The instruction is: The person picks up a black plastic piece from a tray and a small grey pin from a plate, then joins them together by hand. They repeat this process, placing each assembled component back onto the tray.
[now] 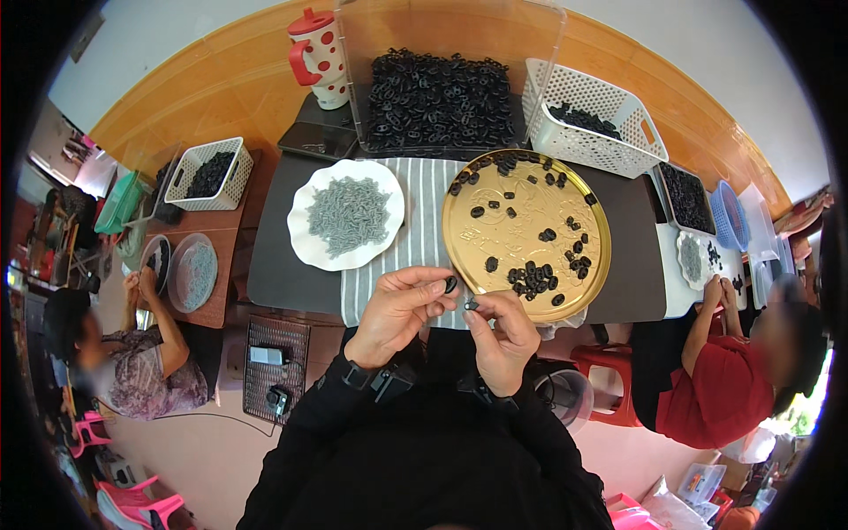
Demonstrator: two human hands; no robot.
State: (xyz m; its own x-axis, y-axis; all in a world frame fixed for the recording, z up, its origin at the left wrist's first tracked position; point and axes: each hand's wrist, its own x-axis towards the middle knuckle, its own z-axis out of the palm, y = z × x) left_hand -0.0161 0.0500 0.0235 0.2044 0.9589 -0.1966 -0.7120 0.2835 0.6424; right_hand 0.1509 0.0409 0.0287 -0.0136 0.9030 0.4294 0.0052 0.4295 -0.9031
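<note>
My left hand (389, 314) pinches a small black oval plastic piece (451, 284) between thumb and fingertips. Close beside it, my right hand (502, 343) has thumb and forefinger closed on a tiny grey and dark part (472, 304), too small to name. Both hands are above the near edge of a grey striped cloth (417, 199). Just beyond my right hand is a round gold tray (477, 243) with many black oval pieces, some clustered near its front. To the left, a white scalloped plate (302, 201) bears a heap of small grey screw-like parts (348, 215).
A clear bin (539, 26) full of black pieces stands at the back, beside a white perforated basket (596, 146). Left of it are a red-dotted tumbler (320, 62) and a phone (318, 140). People work at side tables, left (146, 367) and right (724, 380).
</note>
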